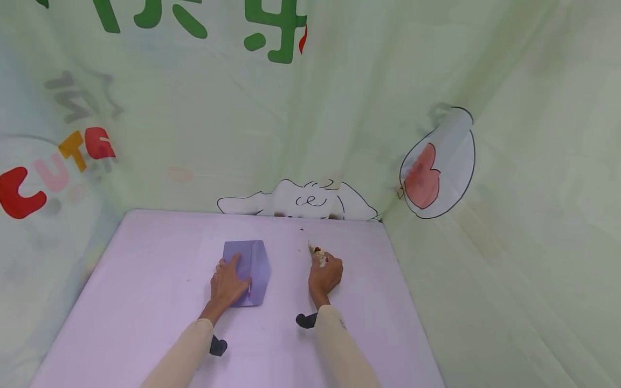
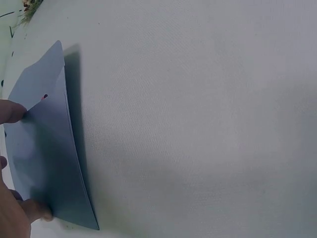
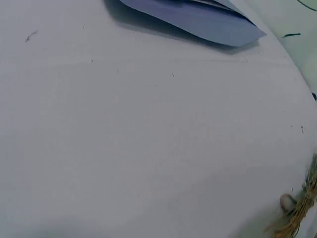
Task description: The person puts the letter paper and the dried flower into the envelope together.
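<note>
My left hand (image 1: 227, 283) lies spread over a purple envelope (image 1: 262, 269) on the table, its thumb at the pocket's edge and the other fingers toward the left side. The envelope's flap is unfolded to the right. A small red spot (image 2: 44, 96) shows at the pocket's edge in the left wrist view. To the right, my right hand (image 1: 326, 276) grips a small bunch of dried flowers (image 1: 317, 251), pale with dark red bits. Its straw-coloured stems (image 3: 299, 213) show at the lower right of the right wrist view, where the hand itself is out of sight.
The pale purple table (image 1: 145, 291) meets a light green curtain (image 1: 218, 118) at the back and sides. Little dark crumbs (image 1: 301, 229) are scattered near the flowers. Dark wrist straps (image 1: 306, 321) sit below the hands.
</note>
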`<state>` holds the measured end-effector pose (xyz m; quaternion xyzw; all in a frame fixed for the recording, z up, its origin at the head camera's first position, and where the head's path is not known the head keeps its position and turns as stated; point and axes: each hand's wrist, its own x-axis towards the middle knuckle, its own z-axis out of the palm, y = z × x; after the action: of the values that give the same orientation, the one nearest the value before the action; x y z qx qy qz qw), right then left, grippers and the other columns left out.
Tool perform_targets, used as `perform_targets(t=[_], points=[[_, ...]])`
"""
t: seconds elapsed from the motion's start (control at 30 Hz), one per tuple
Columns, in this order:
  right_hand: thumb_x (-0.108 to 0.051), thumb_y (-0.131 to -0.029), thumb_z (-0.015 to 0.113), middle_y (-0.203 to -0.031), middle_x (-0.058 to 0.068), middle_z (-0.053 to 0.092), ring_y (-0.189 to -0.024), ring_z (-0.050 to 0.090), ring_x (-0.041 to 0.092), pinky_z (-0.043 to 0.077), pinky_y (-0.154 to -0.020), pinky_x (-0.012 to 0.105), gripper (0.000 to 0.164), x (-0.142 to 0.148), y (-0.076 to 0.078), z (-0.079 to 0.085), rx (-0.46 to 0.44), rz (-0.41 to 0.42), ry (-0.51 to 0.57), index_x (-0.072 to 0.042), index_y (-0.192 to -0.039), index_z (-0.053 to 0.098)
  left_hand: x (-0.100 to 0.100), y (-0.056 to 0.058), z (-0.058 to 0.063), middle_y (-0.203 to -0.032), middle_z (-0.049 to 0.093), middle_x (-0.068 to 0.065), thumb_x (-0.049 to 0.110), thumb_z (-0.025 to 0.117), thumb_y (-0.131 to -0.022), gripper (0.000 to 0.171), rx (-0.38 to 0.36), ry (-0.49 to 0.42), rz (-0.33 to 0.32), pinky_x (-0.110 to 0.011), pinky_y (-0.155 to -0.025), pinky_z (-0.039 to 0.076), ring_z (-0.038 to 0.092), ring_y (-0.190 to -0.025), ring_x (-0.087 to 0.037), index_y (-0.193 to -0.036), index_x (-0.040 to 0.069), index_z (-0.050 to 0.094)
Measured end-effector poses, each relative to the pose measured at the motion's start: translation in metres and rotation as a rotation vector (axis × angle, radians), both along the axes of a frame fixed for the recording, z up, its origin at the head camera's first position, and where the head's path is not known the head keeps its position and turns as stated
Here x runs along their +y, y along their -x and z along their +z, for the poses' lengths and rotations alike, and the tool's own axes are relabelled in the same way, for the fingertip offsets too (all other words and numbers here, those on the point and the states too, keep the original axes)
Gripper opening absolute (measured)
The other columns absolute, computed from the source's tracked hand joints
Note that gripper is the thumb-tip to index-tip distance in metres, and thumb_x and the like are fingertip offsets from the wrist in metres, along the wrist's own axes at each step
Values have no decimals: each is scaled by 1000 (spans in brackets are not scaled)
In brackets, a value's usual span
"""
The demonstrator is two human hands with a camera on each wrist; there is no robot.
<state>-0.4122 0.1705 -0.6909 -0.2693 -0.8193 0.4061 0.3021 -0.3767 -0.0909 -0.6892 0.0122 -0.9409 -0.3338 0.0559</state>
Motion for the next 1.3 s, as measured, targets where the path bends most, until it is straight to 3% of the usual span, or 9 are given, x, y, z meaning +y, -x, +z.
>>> perform_targets(t=[0.13,0.33,0.57,0.7,0.97,1.3], points=[[-15,-91,88,-107,24,72,-106,67,42,51,-98,56,32,15,-4,-2,-61,-35,52,4,-116,80,-2,0,-1,-132,58,-36,35,80,-85,82,7,5,-1,-61,-83,57,61,-104,-45,-159,12,53],[-19,-93,87,-104,20,78,-102,71,39,51,-96,54,26,18,-9,-5,-176,13,69,1,-108,82,0,0,-4,-127,58,-35,34,80,-85,80,20,4,-13,-60,-79,57,60,-97,-43,-158,12,55],[-14,-91,88,-91,17,81,-91,76,39,54,-87,55,17,16,-10,-9,-155,26,24,1,-99,85,1,2,-7,-141,52,-46,30,78,-87,74,33,33,-60,-63,-79,57,61,-107,-52,-157,16,57],[-13,-92,87,-92,18,82,-92,76,39,55,-88,55,16,15,-10,-7,-168,30,33,1,-100,85,1,2,-6,-149,46,-49,27,76,-89,71,44,74,-82,-59,-72,58,60,-106,-53,-157,17,59],[-14,-96,83,-85,17,81,-88,76,39,56,-90,55,16,20,-9,-13,-254,9,3,2,-93,83,2,2,-4,-147,45,-49,27,74,-92,63,42,93,-100,-55,-67,58,60,-105,-54,-153,17,65],[-15,-95,82,-80,16,80,-82,77,36,57,-86,54,16,22,-7,-10,-225,26,-47,0,-90,84,2,3,-5,-147,46,-49,27,71,-93,60,35,116,-114,-52,-66,58,59,-103,-52,-152,14,66]])
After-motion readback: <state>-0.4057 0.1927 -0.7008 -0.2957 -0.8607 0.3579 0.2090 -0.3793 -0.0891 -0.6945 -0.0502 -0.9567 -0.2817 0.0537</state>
